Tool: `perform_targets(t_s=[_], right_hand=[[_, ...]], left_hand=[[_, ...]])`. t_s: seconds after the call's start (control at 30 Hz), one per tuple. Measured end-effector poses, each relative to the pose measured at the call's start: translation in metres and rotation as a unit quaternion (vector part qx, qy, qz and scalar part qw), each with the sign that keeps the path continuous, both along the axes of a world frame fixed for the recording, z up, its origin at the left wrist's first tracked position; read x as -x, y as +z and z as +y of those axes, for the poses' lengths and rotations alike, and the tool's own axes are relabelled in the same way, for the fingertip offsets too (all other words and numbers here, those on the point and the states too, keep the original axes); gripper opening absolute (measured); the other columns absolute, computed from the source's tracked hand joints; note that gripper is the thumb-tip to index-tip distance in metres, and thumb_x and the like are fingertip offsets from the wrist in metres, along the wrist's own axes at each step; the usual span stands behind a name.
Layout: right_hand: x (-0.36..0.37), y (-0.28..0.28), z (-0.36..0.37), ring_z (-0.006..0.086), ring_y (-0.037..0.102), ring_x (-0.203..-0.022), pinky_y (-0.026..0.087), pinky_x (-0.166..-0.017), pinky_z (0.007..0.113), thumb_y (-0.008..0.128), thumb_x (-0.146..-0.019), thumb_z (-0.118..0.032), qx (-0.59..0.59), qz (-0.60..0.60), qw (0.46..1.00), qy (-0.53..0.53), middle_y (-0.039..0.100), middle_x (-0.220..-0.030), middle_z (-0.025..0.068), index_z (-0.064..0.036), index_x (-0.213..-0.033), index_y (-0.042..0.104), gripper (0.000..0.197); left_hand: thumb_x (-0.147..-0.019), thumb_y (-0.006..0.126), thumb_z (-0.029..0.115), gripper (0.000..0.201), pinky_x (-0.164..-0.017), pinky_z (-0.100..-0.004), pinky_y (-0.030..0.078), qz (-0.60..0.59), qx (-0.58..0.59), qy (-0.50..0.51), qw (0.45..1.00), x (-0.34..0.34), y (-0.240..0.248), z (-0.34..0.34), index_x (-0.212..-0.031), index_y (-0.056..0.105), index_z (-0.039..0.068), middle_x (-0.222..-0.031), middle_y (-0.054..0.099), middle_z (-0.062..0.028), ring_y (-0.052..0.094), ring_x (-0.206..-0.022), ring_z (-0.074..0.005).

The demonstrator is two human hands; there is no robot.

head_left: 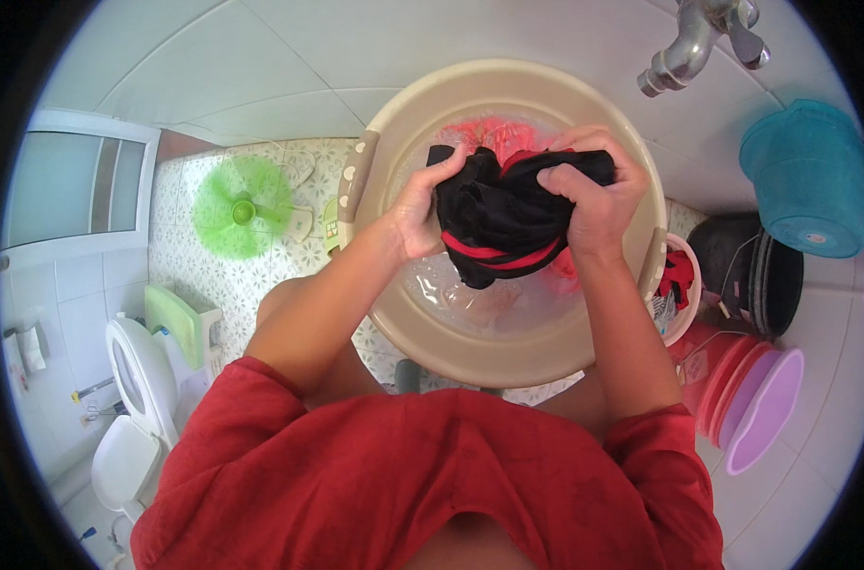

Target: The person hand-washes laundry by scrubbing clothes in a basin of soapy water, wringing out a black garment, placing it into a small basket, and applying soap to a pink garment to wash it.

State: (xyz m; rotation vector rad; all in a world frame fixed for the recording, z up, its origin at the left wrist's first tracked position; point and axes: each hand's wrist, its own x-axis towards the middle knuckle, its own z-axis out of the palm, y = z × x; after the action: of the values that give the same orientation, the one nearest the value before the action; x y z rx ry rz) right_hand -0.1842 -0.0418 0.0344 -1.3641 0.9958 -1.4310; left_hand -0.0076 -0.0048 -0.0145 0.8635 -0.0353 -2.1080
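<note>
Bunched up between my two hands is a wet black garment with red trim (503, 214), held above a large beige basin (489, 359). My left hand (426, 207) grips its left side, thumb on top. Round its right side my right hand (598, 195) is closed, the thumb pressing into the cloth. Sudsy water (451, 290) lies in the basin below. Pinkish-red cloth (493, 133) soaks in it, partly hidden behind the black garment. The undersides of my fingers are out of sight.
A metal tap (693, 47) juts from the wall at the upper right. Beneath it are a teal bucket (807, 180), a black bucket (783, 285), stacked red and purple basins (764, 408) and a small tub of clothes (679, 285). A green fan (243, 210) and a toilet (142, 370) stand left.
</note>
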Motion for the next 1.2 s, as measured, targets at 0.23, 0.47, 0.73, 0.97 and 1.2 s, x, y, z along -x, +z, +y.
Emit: perform_targets(t_s=[0.23, 0.47, 0.73, 0.97, 1.2], right_hand=[[0.013, 0.009, -0.012, 0.0165, 0.054, -0.078, 0.041, -0.073, 0.026, 0.068, -0.058, -0.004, 0.069, -0.014, 0.991, 0.113, 0.058, -0.082, 0.0075, 0.0010, -0.072, 0.058, 0.019], [0.013, -0.003, -0.020, 0.0160, 0.050, -0.092, 0.040, -0.080, 0.028, 0.056, -0.084, -0.032, -0.154, -0.116, 0.978, 0.084, 0.054, -0.094, 0.0096, 0.0017, -0.093, 0.058, 0.035], [0.033, -0.013, -0.014, 0.0299, 0.046, -0.115, 0.038, -0.094, 0.041, 0.064, -0.080, -0.034, -0.382, -0.073, 0.918, 0.075, 0.045, -0.125, 0.0189, -0.0040, -0.126, 0.041, 0.060], [0.048, -0.037, -0.014, 0.0366, 0.042, -0.120, 0.037, -0.088, 0.063, 0.055, -0.079, -0.058, -0.560, -0.158, 0.767, 0.272, 0.037, -0.136, 0.0125, -0.0112, -0.137, 0.029, 0.079], [0.038, -0.054, 0.004, 0.0382, 0.038, -0.124, 0.033, -0.089, 0.068, 0.046, -0.077, -0.069, -0.602, -0.287, 0.648, 0.367, 0.034, -0.141, 0.0103, -0.0177, -0.138, 0.032, 0.080]], left_hand=[[-0.079, 0.065, 0.038, 0.053, -0.098, -0.0389, 0.039, 0.099, -0.025, -0.024, 0.994, 0.011, 0.004, 0.007, -0.118, 0.052, 0.004, -0.121, 0.054, -0.0124, 0.052, -0.111, -0.0246], [-0.074, 0.065, 0.017, 0.030, -0.080, -0.0319, 0.049, -0.212, 0.015, 0.089, 0.973, 0.008, -0.012, 0.001, -0.100, 0.059, 0.003, -0.095, 0.062, -0.0088, 0.060, -0.089, -0.0195], [-0.066, 0.068, 0.008, 0.032, -0.072, -0.0262, 0.046, -0.592, 0.410, 0.210, 0.662, -0.015, 0.034, -0.008, -0.094, 0.054, 0.001, -0.079, 0.058, -0.0025, 0.056, -0.074, -0.0133], [-0.061, 0.076, 0.015, 0.040, -0.069, -0.0275, 0.046, -0.615, 0.537, 0.212, 0.537, -0.016, 0.048, 0.000, -0.094, 0.055, 0.004, -0.079, 0.057, -0.0059, 0.056, -0.072, -0.0161], [-0.061, 0.076, 0.020, 0.041, -0.065, -0.0341, 0.048, -0.541, 0.695, 0.221, 0.419, -0.006, 0.061, 0.010, -0.090, 0.057, -0.002, -0.086, 0.059, -0.0187, 0.059, -0.074, -0.0313]])
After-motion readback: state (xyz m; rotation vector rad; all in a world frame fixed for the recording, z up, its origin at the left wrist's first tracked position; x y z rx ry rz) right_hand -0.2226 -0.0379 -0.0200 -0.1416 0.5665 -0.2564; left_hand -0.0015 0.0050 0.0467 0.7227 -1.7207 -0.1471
